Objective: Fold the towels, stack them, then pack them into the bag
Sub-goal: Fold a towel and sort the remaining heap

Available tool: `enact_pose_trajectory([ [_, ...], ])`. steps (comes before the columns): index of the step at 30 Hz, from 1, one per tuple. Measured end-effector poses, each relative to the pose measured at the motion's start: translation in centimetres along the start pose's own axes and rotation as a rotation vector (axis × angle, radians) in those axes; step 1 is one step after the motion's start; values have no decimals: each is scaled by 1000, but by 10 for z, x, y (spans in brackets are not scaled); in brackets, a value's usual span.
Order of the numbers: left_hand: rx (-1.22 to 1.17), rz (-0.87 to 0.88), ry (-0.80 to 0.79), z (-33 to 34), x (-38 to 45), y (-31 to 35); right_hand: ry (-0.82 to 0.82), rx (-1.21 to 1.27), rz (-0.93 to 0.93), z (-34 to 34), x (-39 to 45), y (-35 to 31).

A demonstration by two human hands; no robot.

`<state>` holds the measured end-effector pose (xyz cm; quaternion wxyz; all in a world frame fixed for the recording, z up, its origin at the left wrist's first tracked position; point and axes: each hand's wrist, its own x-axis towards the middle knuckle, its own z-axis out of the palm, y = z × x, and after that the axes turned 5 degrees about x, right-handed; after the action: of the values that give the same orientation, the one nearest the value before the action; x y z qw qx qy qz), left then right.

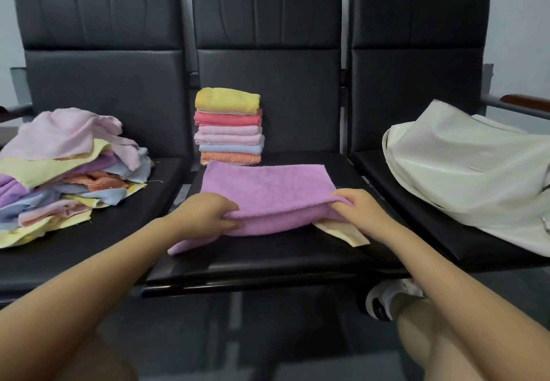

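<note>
Left hand (205, 217) fingers pinch purple towel (265, 190) edge; right hand (361, 211) likewise.

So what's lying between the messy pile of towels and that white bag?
In the head view, the purple towel being folded by both hands, left hand and right hand, lies between the unfolded pile and the white bag, with the folded stack behind it.

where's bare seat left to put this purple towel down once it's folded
Bare seat lies right of the folded stack behind the purple towel, and along the middle seat's front edge. The left seat is crowded by the loose pile; the bag fills the right.
</note>
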<state>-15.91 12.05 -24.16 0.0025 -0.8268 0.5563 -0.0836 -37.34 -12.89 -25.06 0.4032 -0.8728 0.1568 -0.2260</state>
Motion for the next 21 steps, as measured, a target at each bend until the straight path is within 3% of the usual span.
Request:
enact_pose_trajectory([
  [3, -263, -115, -43, -1, -10, -7, 54, 181, 17, -2, -1, -4],
  [7, -468, -268, 33, -5, -26, 7, 33, 159, 48, -6, -7, 2],
  [13, -414, -254, 67, 0, -50, 36, -16, 78, 124, -8, -19, 9],
  [21, -328, -344, 60, -17, -46, -5, -48, 40, 100, -24, 10, 7],
])
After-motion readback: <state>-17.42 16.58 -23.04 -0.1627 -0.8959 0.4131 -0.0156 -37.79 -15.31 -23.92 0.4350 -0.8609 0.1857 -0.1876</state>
